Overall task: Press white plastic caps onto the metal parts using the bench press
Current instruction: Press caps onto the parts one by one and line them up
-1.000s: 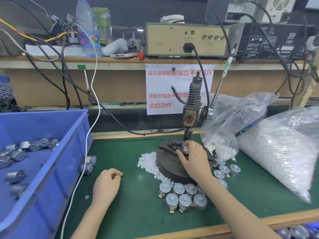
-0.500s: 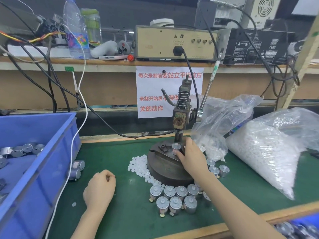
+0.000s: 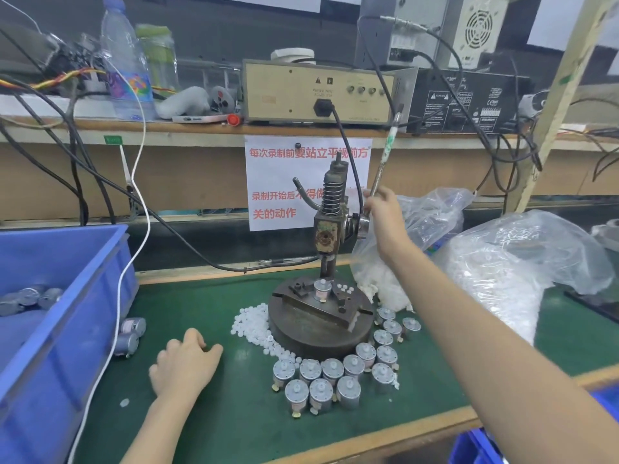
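Metal part stands upright in the fixture on the round base of the bench press, below the ram, with a white cap on its top. Your right hand is wrapped round the lever, low down near the hub. The lever stands steeply up, leaning right. Your left hand rests on the green mat left of the base, fingers loosely curled, nothing visible in it. Loose caps are heaped on the mat against the base's left front edge. A few caps lie on the base just right of the part. A cluster of metal parts stands on end round the base's front and right. The blue bin on the left holds more parts, and two more parts lie on the mat just beside its wall. Open bag of caps is behind your right hand, big bag further right.
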